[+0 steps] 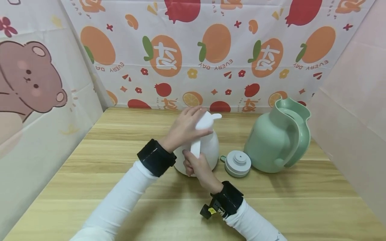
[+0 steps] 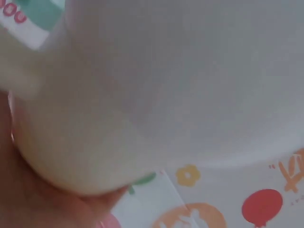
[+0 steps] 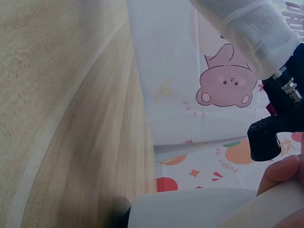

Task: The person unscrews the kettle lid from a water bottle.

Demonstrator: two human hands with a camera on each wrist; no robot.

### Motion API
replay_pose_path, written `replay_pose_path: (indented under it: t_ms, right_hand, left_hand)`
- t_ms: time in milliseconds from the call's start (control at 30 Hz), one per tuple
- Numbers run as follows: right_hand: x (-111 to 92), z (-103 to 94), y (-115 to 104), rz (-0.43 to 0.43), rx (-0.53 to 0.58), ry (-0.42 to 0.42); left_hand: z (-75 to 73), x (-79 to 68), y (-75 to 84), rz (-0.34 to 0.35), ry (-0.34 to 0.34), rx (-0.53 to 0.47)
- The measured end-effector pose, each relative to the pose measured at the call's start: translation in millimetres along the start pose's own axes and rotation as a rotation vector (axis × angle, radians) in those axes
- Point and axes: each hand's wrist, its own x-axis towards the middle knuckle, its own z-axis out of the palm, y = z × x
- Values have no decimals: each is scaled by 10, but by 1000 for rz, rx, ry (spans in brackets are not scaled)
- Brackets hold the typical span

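A white jug with a rounded body stands on the table in the head view. My left hand grips it at the top, fingers over the far side and thumb across the front. Below, my right hand holds the handle with curled fingers. The jug's pale wall fills most of the left wrist view, with a blurred hand under its edge. In the right wrist view the jug shows along the bottom. The palms hide much of the jug's top and handle.
A green jug stands to the right, its handle towards me. Between the jugs lies a round grey-green stopper with a small tab. The wooden table meets printed cloth walls at the back and sides.
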Motion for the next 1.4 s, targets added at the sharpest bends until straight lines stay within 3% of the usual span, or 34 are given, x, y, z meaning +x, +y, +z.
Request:
replay_pose_path:
  t_ms: [233,433,700,967,1167,1400]
  right_hand:
    - [-13,8,12,3,-23,-9]
    - [-30,5,4,-11,-25,-32]
    - [-26,-18,28,-19,-26,-26]
    - [-25,-15,32,-5,-8,-16]
    - [-20,11,32,0,-22,-39]
    - [-21,-41,29,-10,-41,-39]
  left_hand:
    - [-89,-48,-246,153,-62,-201]
    - [-73,-87,-299,190,-41,-252]
    - [9,-122,-156,114,47,-149]
    - [1,-160,-5,20,60,-24]
    - [-22,-209,-63,27,49,-176]
    - [53,-207,-167,105,139,-328]
